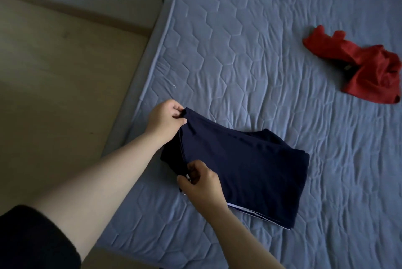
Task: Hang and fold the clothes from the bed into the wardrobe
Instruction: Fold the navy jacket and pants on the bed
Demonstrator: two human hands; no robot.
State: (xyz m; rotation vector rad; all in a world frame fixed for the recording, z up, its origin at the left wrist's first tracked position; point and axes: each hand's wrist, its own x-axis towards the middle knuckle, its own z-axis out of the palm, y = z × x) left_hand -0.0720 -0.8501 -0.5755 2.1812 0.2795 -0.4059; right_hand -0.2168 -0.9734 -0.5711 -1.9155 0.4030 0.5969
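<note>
Navy garment [243,166]: seen partly folded in the lower centre of the frame, laid on the mattress, its left edge lifted by both hands; a thin white stripe [256,214] is shown along its lower edge.
Left hand [165,120]: placed at the garment's upper left corner; the cloth is pinched between thumb and curled fingers.
Right hand [201,183]: placed at the lower left edge of the same garment; the fabric is pinched between thumb and bent fingertips.
Red garment [365,68]: left crumpled at the upper right of the frame, on the mattress, well apart from the navy one.
Mattress [239,51]: blue-grey, quilted in a hexagon pattern; most of the right side of the frame is filled by it.
Floor [54,72]: pale wood tone, seen at the left beside the mattress edge.
Sleeve [32,240]: black, seen on the left upper arm at the lower left corner.
</note>
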